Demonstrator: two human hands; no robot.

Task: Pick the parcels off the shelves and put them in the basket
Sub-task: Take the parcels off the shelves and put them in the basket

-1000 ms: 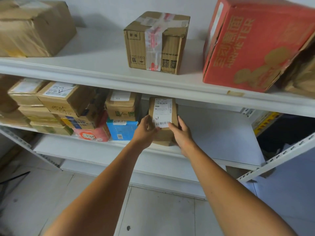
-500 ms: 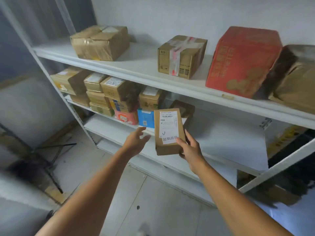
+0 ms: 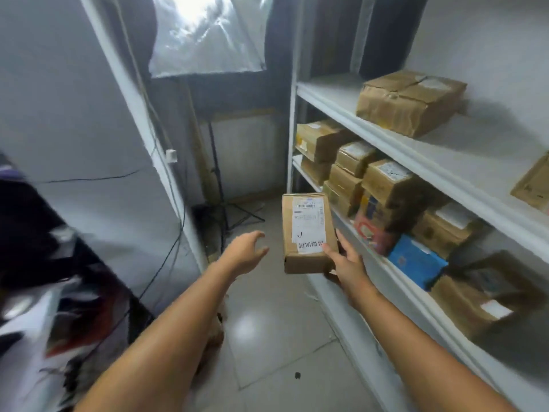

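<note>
Holding parcel (image 3: pixel 309 233), right hand (image 3: pixel 349 267) underneath

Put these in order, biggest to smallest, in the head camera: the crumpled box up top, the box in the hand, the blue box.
1. Crumpled top-shelf box
2. Held parcel, though nearness to the camera may enlarge it
3. Blue box, not far behind the parcel, so unsure
</note>
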